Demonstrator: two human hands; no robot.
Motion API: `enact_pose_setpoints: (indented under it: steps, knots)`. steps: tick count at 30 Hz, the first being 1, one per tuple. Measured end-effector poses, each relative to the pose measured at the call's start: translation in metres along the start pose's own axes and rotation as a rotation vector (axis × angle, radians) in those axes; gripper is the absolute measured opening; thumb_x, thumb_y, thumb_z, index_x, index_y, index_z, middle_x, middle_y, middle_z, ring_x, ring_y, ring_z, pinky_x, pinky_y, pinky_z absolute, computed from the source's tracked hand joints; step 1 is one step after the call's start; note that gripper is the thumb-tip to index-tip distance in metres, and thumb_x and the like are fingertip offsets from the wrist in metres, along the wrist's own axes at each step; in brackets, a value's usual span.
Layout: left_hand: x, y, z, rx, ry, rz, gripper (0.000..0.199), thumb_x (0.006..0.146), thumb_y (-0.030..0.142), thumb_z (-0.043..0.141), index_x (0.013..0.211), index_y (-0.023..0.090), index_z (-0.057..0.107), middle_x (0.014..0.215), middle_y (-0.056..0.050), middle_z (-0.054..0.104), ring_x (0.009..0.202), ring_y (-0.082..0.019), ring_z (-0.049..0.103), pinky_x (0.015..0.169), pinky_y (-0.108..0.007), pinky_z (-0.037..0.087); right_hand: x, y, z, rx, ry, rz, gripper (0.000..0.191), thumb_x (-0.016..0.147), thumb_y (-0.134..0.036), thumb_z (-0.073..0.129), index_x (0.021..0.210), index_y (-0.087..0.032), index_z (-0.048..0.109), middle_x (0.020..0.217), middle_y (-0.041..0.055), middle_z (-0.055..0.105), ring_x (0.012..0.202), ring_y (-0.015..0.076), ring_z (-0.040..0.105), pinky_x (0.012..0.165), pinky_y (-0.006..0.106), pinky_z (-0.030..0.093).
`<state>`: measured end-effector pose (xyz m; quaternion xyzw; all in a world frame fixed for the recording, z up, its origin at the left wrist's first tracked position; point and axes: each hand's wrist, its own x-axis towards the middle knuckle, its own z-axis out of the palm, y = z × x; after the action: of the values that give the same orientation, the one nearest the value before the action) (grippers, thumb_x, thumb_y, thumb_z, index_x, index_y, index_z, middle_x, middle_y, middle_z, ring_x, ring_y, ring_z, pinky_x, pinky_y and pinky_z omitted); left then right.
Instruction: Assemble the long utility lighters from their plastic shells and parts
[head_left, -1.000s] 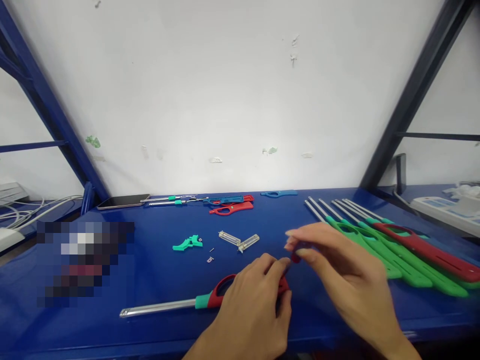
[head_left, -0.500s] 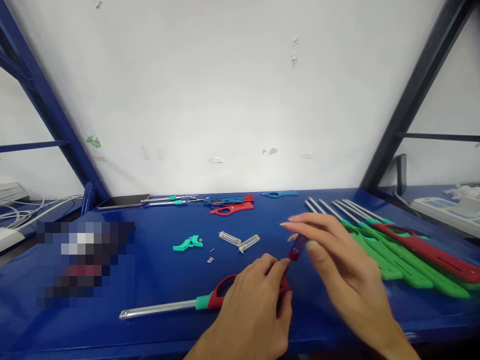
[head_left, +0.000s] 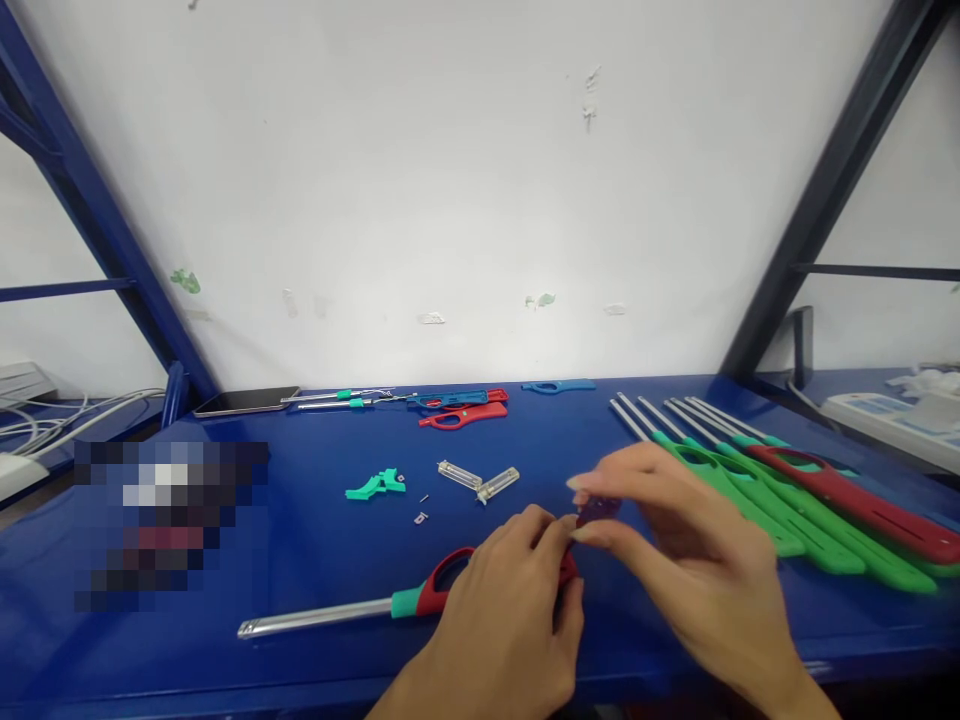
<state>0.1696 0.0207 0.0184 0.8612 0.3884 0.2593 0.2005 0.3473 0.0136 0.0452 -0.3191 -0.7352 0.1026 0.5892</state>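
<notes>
My left hand (head_left: 502, 610) lies closed over the red handle of a long-nosed gas lighter (head_left: 433, 596), pressing it against the blue tabletop. The lighter's metal tube points left, joined to the body by a turquoise collar. Between the thumb and fingers of my right hand (head_left: 675, 560) is the translucent purple-red handle of a screwdriver (head_left: 598, 508). It slants down toward the rear of the lighter body, beside my left fingertips. Its tip is hidden by my left hand, so I cannot tell exactly where it touches.
Turquoise plastic pieces (head_left: 377, 485), two clear fuel tanks (head_left: 461, 475) and tiny metal bits (head_left: 421, 518) lie ahead. Behind them are red (head_left: 469, 416) and blue (head_left: 559, 386) handle shells, metal tubes and a phone (head_left: 247, 401). Several assembled green and red lighters (head_left: 855, 500) lie at right.
My right fingers and thumb have closed in on the screwdriver handle, and the hand sits slightly lower. My left hand and the lighter have stayed in place.
</notes>
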Motion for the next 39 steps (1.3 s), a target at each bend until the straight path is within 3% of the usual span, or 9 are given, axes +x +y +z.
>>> enact_pose_setpoints:
  steps: [5, 10, 15, 20, 25, 30, 34, 36, 39]
  knots:
    - [-0.0005, -0.0009, 0.0011, -0.004, -0.021, -0.016, 0.033, 0.099, 0.015, 0.056, 0.130, 0.021, 0.063, 0.121, -0.010, 0.068, 0.108, -0.032, 0.071, 0.096, -0.053, 0.062, -0.0012, -0.0023, -0.0015, -0.110, -0.045, 0.024, 0.037, 0.107, -0.017, 0.062, 0.133, -0.039, 0.074, 0.119, 0.0013, 0.075, 0.103, 0.0173, 0.073, 0.089, 0.026, 0.061]
    - [-0.0004, -0.0005, -0.0003, 0.001, -0.024, -0.017, 0.034, 0.100, 0.017, 0.055, 0.133, 0.022, 0.061, 0.125, -0.010, 0.067, 0.112, -0.032, 0.070, 0.100, -0.053, 0.060, -0.0028, -0.0043, -0.0017, -0.076, 0.014, 0.022, 0.033, 0.103, -0.015, 0.069, 0.121, -0.041, 0.077, 0.105, -0.0033, 0.076, 0.094, 0.0146, 0.073, 0.082, 0.022, 0.061]
    - [-0.0007, 0.0008, -0.0002, 0.021, -0.030, -0.024, 0.034, 0.100, 0.017, 0.055, 0.133, 0.024, 0.060, 0.121, -0.009, 0.067, 0.107, -0.031, 0.070, 0.094, -0.054, 0.062, 0.0009, -0.0048, -0.0020, -0.186, -0.025, 0.035, 0.036, 0.108, -0.016, 0.060, 0.130, -0.041, 0.075, 0.123, -0.0025, 0.076, 0.109, 0.0151, 0.073, 0.092, 0.022, 0.060]
    - [-0.0002, 0.0004, -0.0009, 0.011, -0.024, -0.025, 0.035, 0.100, 0.016, 0.056, 0.134, 0.024, 0.060, 0.120, -0.008, 0.067, 0.108, -0.030, 0.070, 0.095, -0.050, 0.062, -0.0004, -0.0062, -0.0018, -0.163, 0.053, 0.010, 0.025, 0.103, -0.017, 0.070, 0.114, -0.038, 0.078, 0.100, -0.0040, 0.076, 0.092, 0.0141, 0.072, 0.082, 0.021, 0.060]
    - [0.0003, -0.0009, -0.0024, 0.034, -0.031, -0.026, 0.035, 0.101, 0.018, 0.055, 0.135, 0.024, 0.059, 0.121, -0.009, 0.068, 0.109, -0.032, 0.070, 0.092, -0.052, 0.063, -0.0018, -0.0070, -0.0020, -0.217, -0.032, 0.022, 0.035, 0.108, -0.017, 0.059, 0.131, -0.039, 0.073, 0.123, -0.0009, 0.075, 0.109, 0.0165, 0.073, 0.091, 0.024, 0.060]
    - [0.0000, 0.0007, -0.0010, 0.014, -0.026, -0.041, 0.047, 0.100, 0.018, 0.056, 0.146, 0.024, 0.052, 0.134, -0.013, 0.067, 0.123, -0.035, 0.068, 0.103, -0.056, 0.059, -0.0015, -0.0051, -0.0011, -0.208, 0.016, 0.004, 0.029, 0.104, -0.017, 0.067, 0.121, -0.038, 0.076, 0.099, -0.0030, 0.072, 0.088, 0.0144, 0.071, 0.079, 0.023, 0.059]
    - [-0.0001, 0.0015, -0.0009, 0.003, -0.022, -0.043, 0.044, 0.101, 0.017, 0.055, 0.144, 0.023, 0.053, 0.131, -0.013, 0.069, 0.121, -0.034, 0.069, 0.104, -0.057, 0.059, -0.0020, -0.0048, -0.0012, -0.249, -0.019, 0.035, 0.036, 0.107, -0.021, 0.063, 0.135, -0.042, 0.071, 0.119, -0.0007, 0.073, 0.104, 0.0167, 0.072, 0.085, 0.024, 0.060]
    - [0.0000, 0.0018, -0.0017, -0.001, -0.030, -0.044, 0.045, 0.101, 0.018, 0.055, 0.146, 0.024, 0.052, 0.133, -0.012, 0.069, 0.122, -0.034, 0.069, 0.102, -0.057, 0.060, -0.0019, -0.0053, -0.0011, -0.200, -0.041, 0.064, 0.035, 0.109, -0.020, 0.059, 0.132, -0.043, 0.072, 0.126, -0.0029, 0.075, 0.111, 0.0164, 0.072, 0.092, 0.024, 0.059]
    - [0.0001, 0.0023, -0.0029, -0.005, -0.041, -0.056, 0.040, 0.100, 0.019, 0.056, 0.140, 0.025, 0.056, 0.138, -0.012, 0.068, 0.128, -0.036, 0.067, 0.105, -0.057, 0.059, -0.0011, -0.0049, 0.0004, -0.148, 0.010, 0.085, 0.028, 0.107, -0.019, 0.063, 0.119, -0.040, 0.076, 0.108, -0.0043, 0.075, 0.096, 0.0142, 0.072, 0.085, 0.023, 0.058]
